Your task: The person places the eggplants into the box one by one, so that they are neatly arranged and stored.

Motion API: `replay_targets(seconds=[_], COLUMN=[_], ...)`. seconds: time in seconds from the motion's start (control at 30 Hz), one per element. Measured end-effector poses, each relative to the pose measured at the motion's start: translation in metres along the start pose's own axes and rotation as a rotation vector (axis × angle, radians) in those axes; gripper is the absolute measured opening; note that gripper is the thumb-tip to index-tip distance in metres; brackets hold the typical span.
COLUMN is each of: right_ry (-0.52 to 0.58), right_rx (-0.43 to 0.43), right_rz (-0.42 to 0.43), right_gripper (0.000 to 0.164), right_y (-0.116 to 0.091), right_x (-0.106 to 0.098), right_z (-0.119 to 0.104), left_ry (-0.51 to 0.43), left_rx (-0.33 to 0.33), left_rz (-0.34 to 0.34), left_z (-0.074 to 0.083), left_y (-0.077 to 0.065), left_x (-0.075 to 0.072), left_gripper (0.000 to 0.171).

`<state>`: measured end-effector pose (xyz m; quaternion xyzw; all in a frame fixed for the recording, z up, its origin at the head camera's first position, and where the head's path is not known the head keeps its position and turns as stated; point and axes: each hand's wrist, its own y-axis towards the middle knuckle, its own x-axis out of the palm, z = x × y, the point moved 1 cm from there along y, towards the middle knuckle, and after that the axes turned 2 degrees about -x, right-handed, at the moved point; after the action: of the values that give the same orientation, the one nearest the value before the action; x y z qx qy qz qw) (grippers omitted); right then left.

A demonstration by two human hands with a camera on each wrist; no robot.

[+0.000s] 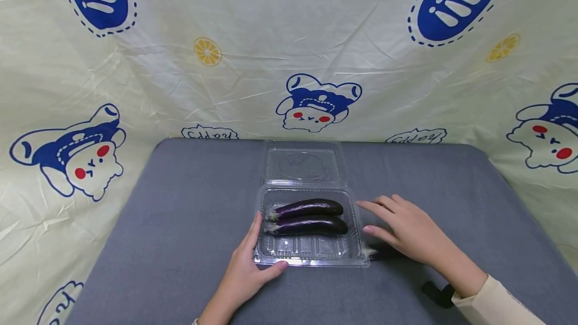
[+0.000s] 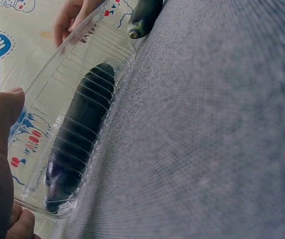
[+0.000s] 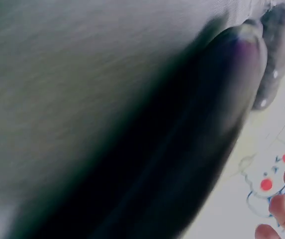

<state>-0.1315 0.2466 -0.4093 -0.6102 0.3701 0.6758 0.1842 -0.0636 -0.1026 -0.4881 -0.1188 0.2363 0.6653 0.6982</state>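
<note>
Left fingers holding box, two eggplants inside

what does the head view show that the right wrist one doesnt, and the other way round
Only head: the cream sleeve and blue ovals on the backdrop.
Only right wrist: more of the loose eggplant, which the right hand partly covers in the head view.
Both: its stem end, the right hand, another eggplant, a red-cheeked cartoon.
</note>
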Motion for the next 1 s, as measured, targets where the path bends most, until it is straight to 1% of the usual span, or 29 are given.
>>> replay_targets(seconds=[0.17,0.3,0.4,0.47,0.57,0.73,0.87,1.0], right_ry=[0.009,0.026,0.058,0.080,0.098,0.093,0.094,0.082], right_rx=[0.046,0.092,0.127,0.134,0.124,0.082,0.069,0.056], right_rz=[-0.025,-0.098,-0.160,-0.185,-0.199,-0.190,-0.195,-0.175], right_gripper=[0.052,0.053,0.054,0.055,0.058,0.064,0.062,0.060], right_y=[-0.019,-0.031,-0.039,-0.044,-0.052,-0.062,-0.070,-0.074], right_x=[-0.003,-0.003,-0.002,0.000,0.003,0.011,0.017,0.021], right_z=[0.011,0.016,0.018,0.019,0.021,0.024,0.025,0.024], left_ry=[0.010,0.009,0.007,0.007,0.007,-0.006,-0.012,-0.016], left_rx=[0.002,0.005,0.004,0.001,-0.003,-0.010,-0.016,-0.017], left_rz=[0.000,0.000,-0.001,-0.002,-0.003,-0.007,-0.007,-0.006], left_z=[0.000,0.001,0.001,0.001,0.001,0.002,0.002,0.002], left_y=[0.000,0.000,0.000,0.000,0.000,0.000,0.000,0.000], left_x=[0.000,0.000,0.000,-0.001,-0.001,-0.001,-0.001,-0.001], left_gripper=[0.113,0.113,0.113,0.113,0.113,0.112,0.112,0.113])
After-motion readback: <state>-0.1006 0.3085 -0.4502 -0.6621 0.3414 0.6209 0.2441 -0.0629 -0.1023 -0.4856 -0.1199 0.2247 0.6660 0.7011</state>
